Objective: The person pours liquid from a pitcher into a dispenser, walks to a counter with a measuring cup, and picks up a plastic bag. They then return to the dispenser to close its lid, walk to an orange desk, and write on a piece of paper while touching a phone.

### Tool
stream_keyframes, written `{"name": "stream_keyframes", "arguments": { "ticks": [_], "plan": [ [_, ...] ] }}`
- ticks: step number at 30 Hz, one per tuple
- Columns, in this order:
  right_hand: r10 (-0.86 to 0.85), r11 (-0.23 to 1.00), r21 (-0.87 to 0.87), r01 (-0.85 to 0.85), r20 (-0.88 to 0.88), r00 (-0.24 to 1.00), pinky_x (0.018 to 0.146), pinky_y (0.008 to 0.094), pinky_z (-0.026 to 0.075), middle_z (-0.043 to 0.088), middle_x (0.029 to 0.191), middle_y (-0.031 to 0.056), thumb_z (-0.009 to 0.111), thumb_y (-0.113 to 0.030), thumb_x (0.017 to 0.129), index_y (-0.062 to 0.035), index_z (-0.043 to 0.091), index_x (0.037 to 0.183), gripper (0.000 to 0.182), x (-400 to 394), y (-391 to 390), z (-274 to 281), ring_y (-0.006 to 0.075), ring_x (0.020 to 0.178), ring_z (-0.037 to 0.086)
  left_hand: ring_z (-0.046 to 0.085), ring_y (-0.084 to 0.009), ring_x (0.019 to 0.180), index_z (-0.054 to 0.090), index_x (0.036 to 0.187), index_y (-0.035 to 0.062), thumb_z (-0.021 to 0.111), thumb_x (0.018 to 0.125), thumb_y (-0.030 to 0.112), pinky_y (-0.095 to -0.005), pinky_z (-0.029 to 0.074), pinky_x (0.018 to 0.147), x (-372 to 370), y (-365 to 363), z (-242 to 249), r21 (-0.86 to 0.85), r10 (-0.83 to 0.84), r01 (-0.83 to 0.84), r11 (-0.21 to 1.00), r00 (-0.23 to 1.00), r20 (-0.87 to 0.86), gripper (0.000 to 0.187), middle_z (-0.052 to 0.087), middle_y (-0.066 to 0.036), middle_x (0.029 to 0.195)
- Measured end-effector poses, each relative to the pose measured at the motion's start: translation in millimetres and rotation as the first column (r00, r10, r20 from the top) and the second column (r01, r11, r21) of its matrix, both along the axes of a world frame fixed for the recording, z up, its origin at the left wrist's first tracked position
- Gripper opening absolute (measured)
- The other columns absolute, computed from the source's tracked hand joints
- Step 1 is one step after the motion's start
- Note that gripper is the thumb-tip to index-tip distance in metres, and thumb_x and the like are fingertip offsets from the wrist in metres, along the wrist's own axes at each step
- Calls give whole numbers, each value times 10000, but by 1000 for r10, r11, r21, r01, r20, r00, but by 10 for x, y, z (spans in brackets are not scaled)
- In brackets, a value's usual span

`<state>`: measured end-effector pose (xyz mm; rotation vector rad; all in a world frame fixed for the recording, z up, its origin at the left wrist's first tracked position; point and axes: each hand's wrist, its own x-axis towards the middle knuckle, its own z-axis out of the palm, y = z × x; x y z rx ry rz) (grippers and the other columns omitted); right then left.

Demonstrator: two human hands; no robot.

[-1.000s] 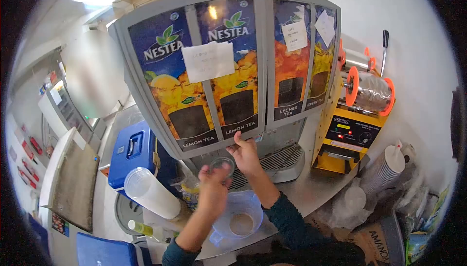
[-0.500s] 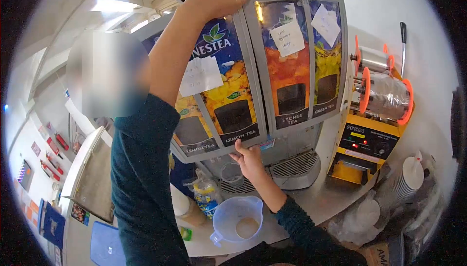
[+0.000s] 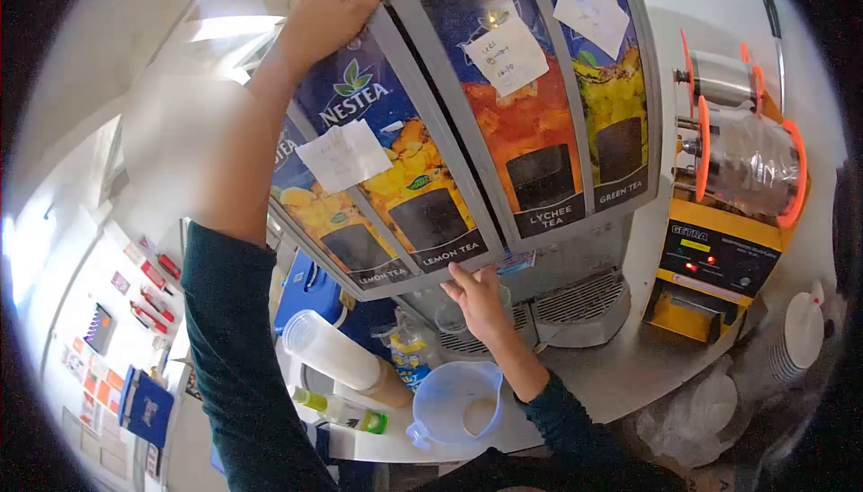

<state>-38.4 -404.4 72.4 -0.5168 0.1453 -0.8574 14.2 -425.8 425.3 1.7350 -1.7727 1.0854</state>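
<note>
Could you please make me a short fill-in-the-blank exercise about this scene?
1. The right hand touches the lower edge of the dispenser door whose two labels both read ______ TEA.
2. The left hand is at the ______ of that door.
3. Right of the lychee tea panel, the neighbouring panel reads ______ TEA.
4. The yellow machine bears the name ______.

Missing words: LEMON; top; GREEN; GETRA.
</note>
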Motion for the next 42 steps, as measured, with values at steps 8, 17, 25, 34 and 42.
{"name": "stream_keyframes", "arguments": {
  "ticks": [8,17,25,34,42],
  "plan": [
    [70,998,-8,-70,25,997,899,388,362,399,1054,45,526,-93,805,-115,321,996,281,-136,-22,34,179,1013,425,573,-328,663,607,747,2,323,847,471,-382,433,663,-162,-14,-67,-299,384,-319,899,902,194,558,580,-180,649],
    [98,995,23,-100,70,993,887,388,392,447,936,50,518,-98,809,-76,361,922,195,-164,-98,13,198,885,514,515,-375,843,570,864,3,313,858,426,-415,394,746,90,-215,-37,-229,315,-293,928,947,66,495,557,-225,846],
    [-68,990,-122,66,-15,998,796,343,420,342,1117,103,544,-96,778,-74,252,1193,508,-484,-25,-241,194,924,461,539,-293,775,558,847,13,527,762,304,-369,411,694,-52,445,-549,-311,-171,250,917,951,258,305,559,-163,792],
    [-659,-338,-831,443,545,518,813,341,364,452,1001,131,588,-21,689,-34,453,1058,394,-677,-187,1233,271,940,450,422,-292,942,512,978,54,701,605,198,-369,364,791,349,1157,-1326,-248,50,-14,969,989,138,442,470,-105,995],
    [-572,-764,-639,87,734,366,804,335,374,443,961,70,667,-65,598,-50,501,941,382,-193,-389,1967,235,930,432,473,-290,852,512,859,42,656,628,126,-368,387,722,445,1198,-1253,-80,-77,83,993,994,74,285,496,-93,861]
  ]
}}
